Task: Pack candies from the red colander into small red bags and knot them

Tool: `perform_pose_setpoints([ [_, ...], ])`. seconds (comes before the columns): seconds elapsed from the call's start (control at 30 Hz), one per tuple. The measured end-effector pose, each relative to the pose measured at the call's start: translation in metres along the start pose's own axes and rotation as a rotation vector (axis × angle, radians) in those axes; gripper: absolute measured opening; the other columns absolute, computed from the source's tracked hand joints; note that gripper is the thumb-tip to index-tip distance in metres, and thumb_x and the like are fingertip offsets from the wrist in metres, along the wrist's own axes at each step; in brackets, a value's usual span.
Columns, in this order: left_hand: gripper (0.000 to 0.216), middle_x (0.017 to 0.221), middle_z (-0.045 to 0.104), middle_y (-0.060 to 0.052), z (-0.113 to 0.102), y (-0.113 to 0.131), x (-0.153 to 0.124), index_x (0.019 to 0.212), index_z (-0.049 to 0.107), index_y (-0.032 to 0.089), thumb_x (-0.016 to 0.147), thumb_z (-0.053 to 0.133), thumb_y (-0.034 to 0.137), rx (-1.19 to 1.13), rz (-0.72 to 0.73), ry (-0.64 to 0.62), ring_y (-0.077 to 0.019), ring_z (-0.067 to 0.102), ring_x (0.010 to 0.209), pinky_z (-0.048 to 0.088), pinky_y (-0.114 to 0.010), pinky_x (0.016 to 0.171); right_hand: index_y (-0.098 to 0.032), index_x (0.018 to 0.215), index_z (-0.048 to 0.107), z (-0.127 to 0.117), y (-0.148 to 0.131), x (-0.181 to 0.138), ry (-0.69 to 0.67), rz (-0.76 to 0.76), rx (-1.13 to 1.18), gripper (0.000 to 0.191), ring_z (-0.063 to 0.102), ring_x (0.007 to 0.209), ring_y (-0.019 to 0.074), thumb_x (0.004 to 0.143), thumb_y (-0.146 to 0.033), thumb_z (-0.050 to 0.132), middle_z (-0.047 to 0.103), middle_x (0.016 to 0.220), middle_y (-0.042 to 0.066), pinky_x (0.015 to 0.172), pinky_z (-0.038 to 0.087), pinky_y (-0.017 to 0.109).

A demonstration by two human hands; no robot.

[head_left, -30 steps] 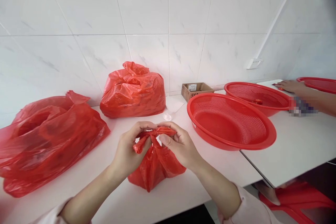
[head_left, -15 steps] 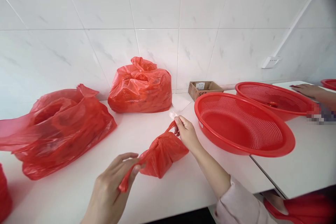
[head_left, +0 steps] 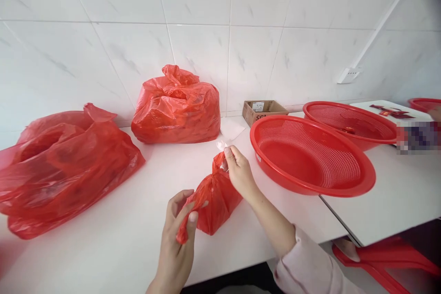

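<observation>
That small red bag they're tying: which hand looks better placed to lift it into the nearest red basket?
Probably the right hand. It grips the small red bag's upper tail, next to the nearest red basket. The left hand pinches the lower tail on the side away from the basket.

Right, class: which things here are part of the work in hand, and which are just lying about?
In hand: small red bag, pinched by left hand and right hand.
Lying about: two large red bags, red baskets, cardboard box.
</observation>
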State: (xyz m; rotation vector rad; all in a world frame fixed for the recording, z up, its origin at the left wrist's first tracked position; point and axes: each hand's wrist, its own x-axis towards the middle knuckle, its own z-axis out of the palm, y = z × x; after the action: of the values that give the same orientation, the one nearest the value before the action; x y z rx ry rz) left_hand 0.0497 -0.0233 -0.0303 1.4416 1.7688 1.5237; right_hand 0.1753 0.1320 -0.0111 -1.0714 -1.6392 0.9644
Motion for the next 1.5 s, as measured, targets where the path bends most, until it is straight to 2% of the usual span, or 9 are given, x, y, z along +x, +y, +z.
perform_pose_setpoints([
  [0.07,0.042,0.124,0.051,-0.010,0.011,-0.005,0.005,0.100,0.072,0.024,0.096,0.040,0.051,0.026,-0.027,-0.013,-0.0253,0.054,0.116,0.052,-0.037,0.091,-0.024,0.080,0.044,0.003,-0.002,-0.019,0.028,-0.012,-0.076,0.035,0.050,0.062,0.0137,0.100,-0.051,0.032,0.052,0.068,-0.004,0.061,0.037,0.025],
  [0.17,0.044,0.110,0.059,-0.009,0.020,-0.013,0.008,0.106,0.069,0.023,0.097,0.037,0.051,0.131,-0.049,-0.063,-0.0221,0.061,0.091,0.053,-0.037,0.078,-0.024,0.081,0.042,0.014,0.005,-0.041,0.061,0.007,-0.174,0.034,0.050,0.065,0.0140,0.101,-0.047,0.028,0.056,0.075,-0.003,0.062,0.036,0.025],
  [0.33,0.044,0.080,0.069,-0.005,0.015,-0.024,0.009,0.104,0.071,0.022,0.096,0.038,0.051,0.205,-0.081,-0.178,-0.0203,0.061,0.068,0.051,-0.033,0.066,-0.024,0.079,0.038,0.013,0.028,-0.049,0.002,0.026,-0.267,0.034,0.045,0.054,0.0134,0.102,-0.047,0.026,0.048,0.062,-0.006,0.055,0.033,0.024],
  [0.5,0.041,0.083,0.075,-0.005,0.007,-0.038,0.005,0.106,0.074,0.024,0.096,0.040,0.047,0.263,-0.033,-0.280,-0.0199,0.066,0.068,0.054,-0.030,0.064,-0.024,0.080,0.040,-0.005,0.045,-0.046,-0.019,0.006,-0.371,0.033,0.043,0.053,0.0142,0.101,-0.047,0.027,0.047,0.061,-0.005,0.055,0.030,0.025],
  [0.93,0.032,0.085,0.076,-0.005,0.016,-0.050,-0.002,0.106,0.074,0.027,0.094,0.046,0.036,0.356,0.007,-0.202,-0.0245,0.065,0.073,0.053,-0.036,0.066,-0.024,0.075,0.045,0.004,0.058,-0.049,-0.029,0.081,-0.471,0.028,0.038,0.048,0.0143,0.095,-0.043,0.041,0.048,0.058,-0.002,0.053,0.015,0.027],
  [1.2,0.035,0.086,0.073,-0.006,-0.004,-0.028,0.004,0.094,0.074,0.023,0.094,0.047,0.046,0.108,-0.108,-0.344,-0.0244,0.065,0.081,0.051,-0.034,0.074,-0.022,0.066,0.032,-0.024,0.037,-0.048,-0.019,0.127,-0.123,0.045,0.044,0.056,0.0136,0.095,-0.056,0.036,0.044,0.060,-0.003,0.056,0.034,0.025],
  [1.33,0.039,0.071,0.059,-0.002,-0.027,-0.006,0.010,0.073,0.063,0.020,0.094,0.047,0.049,-0.035,-0.123,-0.265,-0.0179,0.054,0.067,0.045,-0.027,0.066,-0.022,0.071,0.040,-0.043,-0.001,-0.051,-0.185,0.218,0.412,0.046,0.054,0.066,0.0163,0.094,-0.061,0.035,0.054,0.070,0.002,0.063,0.043,0.028],
  [1.4,0.041,0.071,0.053,-0.001,-0.034,0.002,0.012,0.067,0.056,0.021,0.093,0.046,0.051,-0.071,-0.116,-0.230,-0.0173,0.049,0.068,0.043,-0.027,0.066,-0.022,0.069,0.037,-0.044,-0.016,-0.052,-0.289,0.265,0.685,0.046,0.053,0.062,0.0156,0.093,-0.060,0.041,0.048,0.063,-0.001,0.065,0.045,0.030],
  [1.5,0.042,0.073,0.050,-0.002,-0.039,0.004,0.011,0.064,0.047,0.021,0.093,0.045,0.051,-0.132,-0.149,-0.156,-0.0185,0.047,0.074,0.041,-0.027,0.070,-0.022,0.065,0.031,-0.040,-0.021,-0.049,-0.318,0.295,0.847,0.047,0.038,0.049,0.0103,0.093,-0.055,0.048,0.030,0.053,-0.007,0.068,0.047,0.030],
])
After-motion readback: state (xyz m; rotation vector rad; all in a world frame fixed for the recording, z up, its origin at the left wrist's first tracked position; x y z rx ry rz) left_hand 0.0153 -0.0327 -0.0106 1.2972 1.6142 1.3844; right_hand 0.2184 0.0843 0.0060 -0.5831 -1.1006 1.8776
